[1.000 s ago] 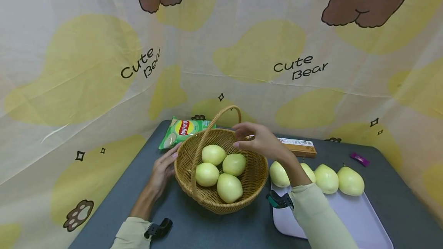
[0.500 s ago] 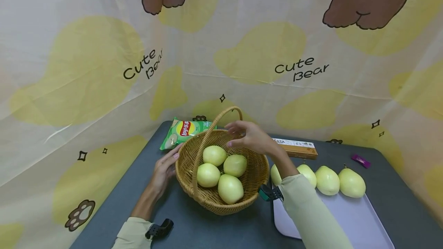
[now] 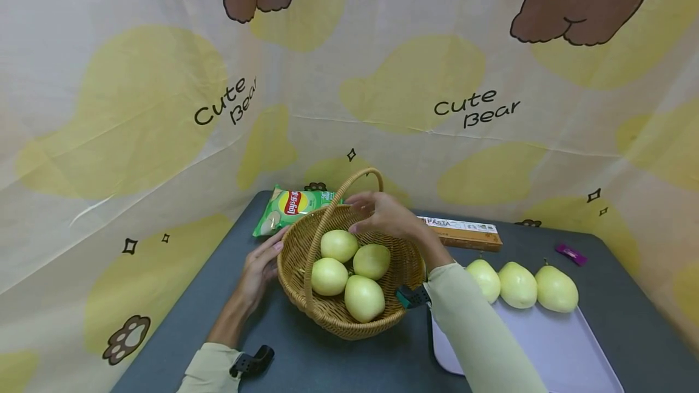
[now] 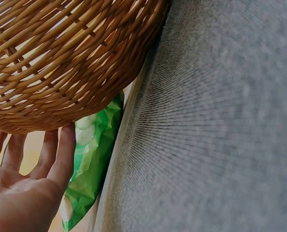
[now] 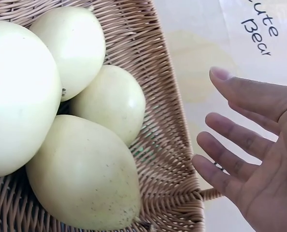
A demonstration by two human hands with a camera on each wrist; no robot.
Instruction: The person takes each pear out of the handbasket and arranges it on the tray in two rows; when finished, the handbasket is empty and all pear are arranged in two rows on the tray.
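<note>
A woven basket [image 3: 349, 332] with an arched handle [image 3: 337, 196] holds several pale green pears [image 3: 364, 299]. My left hand [image 3: 256, 272] lies along the basket's left side. In the left wrist view, the extended fingers of that left hand [image 4: 27, 188] touch the wicker [image 4: 61, 87]. Over the back right of the basket is my right hand [image 3: 384, 216], behind the pears and close to the handle. The right wrist view shows this hand [image 5: 264, 164] with fingers spread and nothing in it, beside the basket's rim [image 5: 182, 121].
Behind the basket lies a green chip bag [image 3: 293, 204]. A pasta box [image 3: 464, 236] is at the back right, with a small purple packet [image 3: 571, 254] farther right. Pears [image 3: 517, 285] line the far side of a pale tray [image 3: 535, 344], partly covered by my right sleeve [image 3: 475, 326].
My right hand has drifted left over the back of the basket toward the handle, and its forearm now covers the leftmost tray pear. The left hand and basketed pears stay put.
</note>
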